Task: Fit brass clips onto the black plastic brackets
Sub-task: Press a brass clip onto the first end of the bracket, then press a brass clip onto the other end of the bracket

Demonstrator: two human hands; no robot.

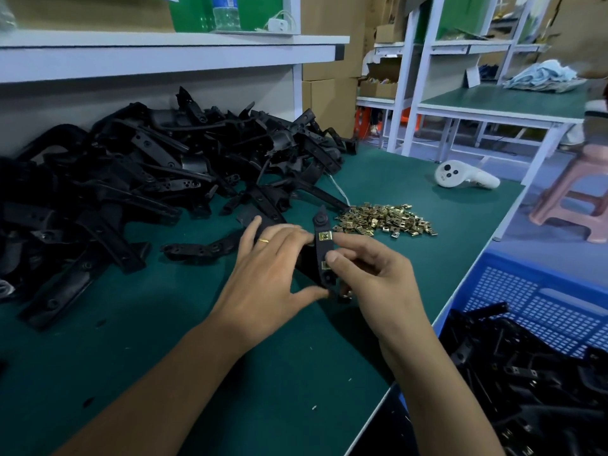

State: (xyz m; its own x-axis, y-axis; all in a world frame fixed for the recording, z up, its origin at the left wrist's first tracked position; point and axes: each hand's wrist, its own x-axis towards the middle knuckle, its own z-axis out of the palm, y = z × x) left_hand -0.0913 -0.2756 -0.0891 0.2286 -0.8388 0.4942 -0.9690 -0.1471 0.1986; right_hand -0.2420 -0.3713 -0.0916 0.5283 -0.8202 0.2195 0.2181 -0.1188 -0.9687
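Both hands meet over the green bench mat point(204, 383), holding one black bracket point(321, 255) between them, its long strip standing roughly upright with a rounded boss near the top. The left hand point(263, 284) grips it from the left: the fingertips point(304, 237) reach the strip's edge just beside the upper brass clip point(325, 236), which is already seated on the bracket, while the thumb point(312, 292) hooks under the lower end, so the fingers are curled round the part rather than spread. A ring sits on one finger of that hand. The right hand point(375, 274) comes in from the right, its thumb point(335, 258) pressed against a second brass clip point(325, 265) lower on the strip, with the forefinger stretched above it toward the upper clip; the other fingers curl loosely below, and whether they hold another clip under the palm is hard to tell, though something small and metallic seems to show there. Just behind the hands, to the right, lies a loose heap of brass clips point(385, 220) on the mat. A large pile of black brackets point(158, 169) fills the left and back of the bench. At the lower right edge, a blue crate point(533, 301) holds brackets that already carry clips. A white handheld controller point(460, 175) rests farther back on the mat.
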